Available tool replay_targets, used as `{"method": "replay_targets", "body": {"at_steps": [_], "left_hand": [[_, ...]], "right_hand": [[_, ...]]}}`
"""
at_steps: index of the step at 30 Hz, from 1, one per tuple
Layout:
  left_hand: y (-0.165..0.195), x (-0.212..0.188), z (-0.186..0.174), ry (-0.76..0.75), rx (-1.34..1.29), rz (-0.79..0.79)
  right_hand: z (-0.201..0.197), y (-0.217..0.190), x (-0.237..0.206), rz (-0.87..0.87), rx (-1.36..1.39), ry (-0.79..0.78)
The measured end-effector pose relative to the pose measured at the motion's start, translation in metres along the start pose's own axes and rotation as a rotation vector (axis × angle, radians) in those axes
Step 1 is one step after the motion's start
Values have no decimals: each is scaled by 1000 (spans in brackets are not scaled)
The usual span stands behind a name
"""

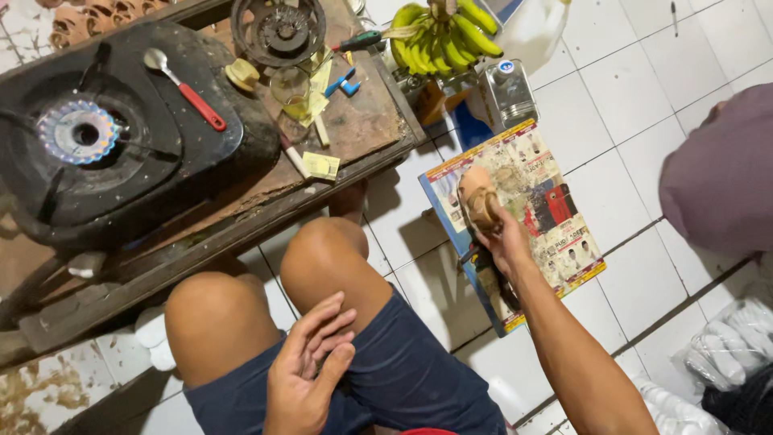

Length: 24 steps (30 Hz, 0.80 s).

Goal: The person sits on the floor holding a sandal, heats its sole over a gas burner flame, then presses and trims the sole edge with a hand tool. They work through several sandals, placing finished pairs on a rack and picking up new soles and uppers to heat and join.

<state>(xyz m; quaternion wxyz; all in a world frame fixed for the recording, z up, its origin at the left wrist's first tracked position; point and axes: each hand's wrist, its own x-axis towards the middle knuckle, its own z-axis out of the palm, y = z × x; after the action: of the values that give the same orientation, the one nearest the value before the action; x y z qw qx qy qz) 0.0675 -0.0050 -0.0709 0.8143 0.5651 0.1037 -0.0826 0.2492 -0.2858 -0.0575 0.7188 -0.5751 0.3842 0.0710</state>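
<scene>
- Down on the white tile floor (628,89), a printed sheet (555,234) lies flat just off the bench's right end.
- Right hand (503,238) reaches out over the sheet, fingers clenched around a small brown lump (481,201), which sits above the sheet's upper-left part.
- Left hand (310,362) rests on the person's lap, palm up, fingers loosely curled and holding nothing, on the blue shorts (403,379) near the right knee.
- Wooden bench (362,121) stands in front of the knees; a black gas stove (121,137) takes up its left half, one burner (78,133) lit with a blue flame.
- Spoon (189,89) with a red handle lies on the stove's right side.
- Glass (291,89) stands near the bench's middle, with a round metal part (278,32) at the back edge behind it.
- Bananas (443,36) lie beyond the bench's right back corner, a clear jar (509,89) just beside them on the floor.
- Purple cloth (717,173) shows at the right edge of the view.
</scene>
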Motion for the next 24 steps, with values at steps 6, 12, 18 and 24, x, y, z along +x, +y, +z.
{"method": "replay_targets", "body": {"at_steps": [6, 12, 18, 24], "left_hand": [[-18, 1, -3, 27, -74, 41], [-18, 4, -6, 47, -39, 31], [-11, 11, 9, 83, 14, 57], [0, 48, 43, 10, -56, -38]], "right_hand": [[-23, -11, 8, -431, -697, 148], [-29, -22, 19, -447, -948, 148], [-31, -3, 25, -331, -950, 15], [-19, 13, -8, 165, 752, -639]]}}
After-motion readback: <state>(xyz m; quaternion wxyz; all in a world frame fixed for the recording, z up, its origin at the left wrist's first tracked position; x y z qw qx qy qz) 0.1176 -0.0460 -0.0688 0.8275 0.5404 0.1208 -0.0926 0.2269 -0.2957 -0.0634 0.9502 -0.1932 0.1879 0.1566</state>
